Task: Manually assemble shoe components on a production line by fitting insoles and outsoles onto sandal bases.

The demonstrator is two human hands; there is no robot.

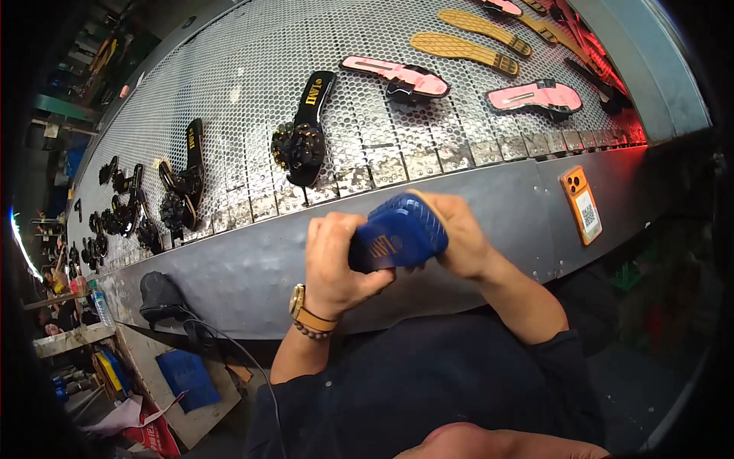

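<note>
A dark blue shoe piece (pixel 390 243) with gold lettering is held in front of my body, over the grey metal ledge. A blue textured sole (pixel 419 210) with a thin tan edge shows along its upper right side. My left hand (pixel 330 256), with a watch and bead bracelet at the wrist, grips the left end, thumb along the lower edge. My right hand (pixel 461 239) closes round the right side; some of its fingers are hidden behind the blue piece. Whether the two blue parts are joined, I cannot tell.
Beyond the ledge (pixel 252 264) runs a mesh conveyor (pixel 252 115). It carries black sandals (pixel 316 99), pink-bottomed sandal pieces (pixel 535 97) and tan soles (pixel 462 52). An orange phone (pixel 582 206) lies on the ledge at right. A black device (pixel 160 296) trails a cable at left.
</note>
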